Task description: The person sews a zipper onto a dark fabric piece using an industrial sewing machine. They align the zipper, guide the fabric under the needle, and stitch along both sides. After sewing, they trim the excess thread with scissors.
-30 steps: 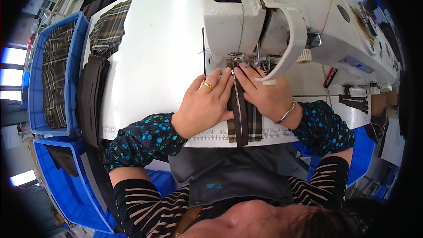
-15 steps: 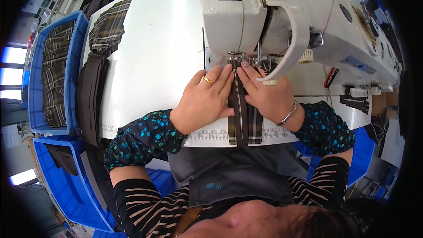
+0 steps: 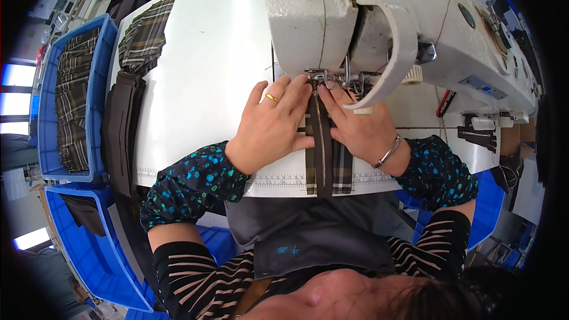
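A dark brown zipper [image 3: 323, 148] lies lengthwise on a brown plaid fabric piece [image 3: 342, 172], its top end at the presser foot [image 3: 323, 77] of a white sewing machine [image 3: 299, 35]. Flat on the left of the zipper, my left hand [image 3: 267, 124] has its fingers stretched toward the foot and its thumb at the zipper's edge. My right hand [image 3: 363, 127] rests on the zipper's right side and the plaid, fingers extended, fingertips close to the foot. Neither hand grips anything; both press down. The needle point is hidden by the foot and fingertips.
At the left, a blue bin [image 3: 95, 101] holds stacked plaid pieces, with dark folded pieces [image 3: 122, 133] beside it. One plaid piece [image 3: 145, 35] lies on the white table [image 3: 207, 53]. Red-handled snips [image 3: 445, 103] and more zippers [image 3: 477, 137] are at the right. A ruler strip [image 3: 272, 183] runs along the front edge.
My left hand has shifted slightly left and its fingers have spread, showing more plaid beside the zipper. My right hand and the zipper have barely moved.
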The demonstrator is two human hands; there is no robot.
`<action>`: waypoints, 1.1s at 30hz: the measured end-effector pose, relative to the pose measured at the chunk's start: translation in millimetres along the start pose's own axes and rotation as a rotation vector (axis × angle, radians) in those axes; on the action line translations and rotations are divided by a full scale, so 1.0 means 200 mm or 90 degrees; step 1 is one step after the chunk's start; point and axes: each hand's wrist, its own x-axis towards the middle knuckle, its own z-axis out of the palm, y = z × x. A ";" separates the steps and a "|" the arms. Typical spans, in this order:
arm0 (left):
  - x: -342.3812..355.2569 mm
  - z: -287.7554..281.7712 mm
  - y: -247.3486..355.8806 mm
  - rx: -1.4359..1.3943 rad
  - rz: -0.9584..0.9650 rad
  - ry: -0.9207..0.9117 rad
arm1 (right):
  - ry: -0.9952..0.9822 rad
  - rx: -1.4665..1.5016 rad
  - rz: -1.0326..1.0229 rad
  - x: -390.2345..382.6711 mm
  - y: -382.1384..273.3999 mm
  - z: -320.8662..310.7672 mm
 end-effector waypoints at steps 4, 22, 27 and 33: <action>-0.02 0.00 0.03 -0.015 0.037 0.059 | 0.023 0.018 -0.006 0.01 0.00 0.00; -0.01 0.05 0.08 0.044 0.037 0.113 | 0.007 0.007 -0.010 0.00 0.01 0.01; -0.01 0.05 0.07 0.054 0.031 0.104 | 0.001 0.006 -0.003 0.00 0.01 0.02; -0.01 0.05 0.08 0.060 0.035 0.130 | 0.013 0.000 0.004 0.00 0.00 0.01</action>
